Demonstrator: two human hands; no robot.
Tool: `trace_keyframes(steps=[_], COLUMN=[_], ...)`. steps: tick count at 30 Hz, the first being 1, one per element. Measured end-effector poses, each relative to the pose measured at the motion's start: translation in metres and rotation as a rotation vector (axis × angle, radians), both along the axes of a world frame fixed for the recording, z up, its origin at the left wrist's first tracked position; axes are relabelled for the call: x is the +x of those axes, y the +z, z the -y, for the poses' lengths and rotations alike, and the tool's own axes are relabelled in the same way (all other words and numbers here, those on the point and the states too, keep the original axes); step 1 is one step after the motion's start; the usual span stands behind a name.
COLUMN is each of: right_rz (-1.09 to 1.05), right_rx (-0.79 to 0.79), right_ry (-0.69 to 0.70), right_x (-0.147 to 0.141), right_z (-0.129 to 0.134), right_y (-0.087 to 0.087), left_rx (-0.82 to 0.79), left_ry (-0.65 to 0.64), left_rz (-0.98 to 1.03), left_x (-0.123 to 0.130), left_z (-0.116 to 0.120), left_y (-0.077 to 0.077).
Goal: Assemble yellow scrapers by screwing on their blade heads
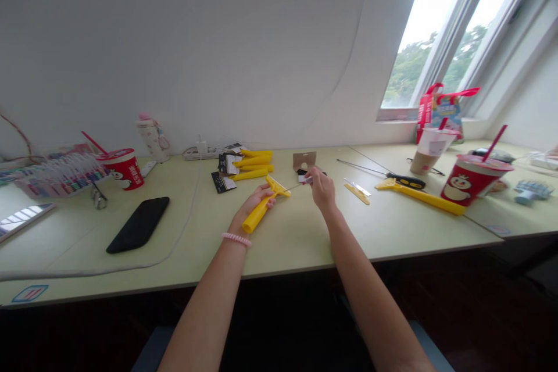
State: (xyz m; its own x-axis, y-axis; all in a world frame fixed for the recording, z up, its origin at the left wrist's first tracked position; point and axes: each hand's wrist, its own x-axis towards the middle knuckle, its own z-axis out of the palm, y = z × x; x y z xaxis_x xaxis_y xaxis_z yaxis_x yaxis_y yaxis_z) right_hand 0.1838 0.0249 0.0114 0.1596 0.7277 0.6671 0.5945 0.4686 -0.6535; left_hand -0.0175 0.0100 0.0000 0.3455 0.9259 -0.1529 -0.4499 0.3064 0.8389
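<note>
My left hand (258, 199), with a pink coil band at the wrist, is closed around a yellow scraper (256, 215) near its head. In my right hand (323, 187) is a small screwdriver (294, 187), its thin metal shaft pointing left at the scraper's head. Whether the tip sits in a screw is too small to tell. A brown card (304, 160) stands just behind my right hand. To the right of that hand lie a metal blade (357, 186) and a yellow strip (357, 194).
Several yellow scrapers (255, 165) with black cards lie at the back. Another yellow scraper (425, 196) is at the right, near a red cup (468, 183) and a long black-handled screwdriver (405, 181). On the left are a black phone (138, 225), another red cup (126, 170) and a pen box (61, 176).
</note>
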Motion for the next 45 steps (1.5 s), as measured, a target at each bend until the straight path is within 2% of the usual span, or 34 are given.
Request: trace_keyframes(steps=[3, 6, 11, 15, 21, 29, 34, 40, 45], right_rz=[0.020, 0.042, 0.024, 0.059, 0.063, 0.049, 0.051, 0.058, 0.043], right_rx=[0.078, 0.147, 0.091, 0.025, 0.148, 0.090, 0.048, 0.156, 0.148], right_ry=[0.063, 0.066, -0.050, -0.033, 0.007, -0.119, -0.084, -0.001, -0.045], right_x=[-0.0009, -0.0018, -0.0020, -0.0028, -0.0035, -0.0022, -0.0034, -0.0046, -0.0031], right_z=[-0.0021, -0.0015, 0.0044, 0.0046, 0.0022, 0.0059, 0.0057, 0.0056, 0.0039], right_y=[0.0010, 0.0030, 0.0041, 0.0036, 0.0044, 0.0055, 0.0060, 0.0061, 0.0034], left_rx=[-0.016, -0.009, 0.026, 0.012, 0.037, 0.048, 0.061, 0.061, 0.067], left_ry=[-0.004, 0.001, -0.001, -0.006, -0.010, -0.016, -0.025, -0.023, -0.026], left_rz=[-0.024, -0.003, 0.033, 0.023, 0.042, 0.016, 0.034, 0.020, 0.008], left_x=[-0.0002, -0.0004, -0.0008, -0.0012, -0.0015, -0.0018, -0.0022, -0.0019, -0.0018], left_z=[0.0010, 0.0004, -0.0004, -0.0001, -0.0045, -0.0056, -0.0047, -0.0058, -0.0063], left_y=[0.0010, -0.0001, -0.0016, -0.0010, -0.0058, -0.0081, -0.0077, -0.0078, -0.0081])
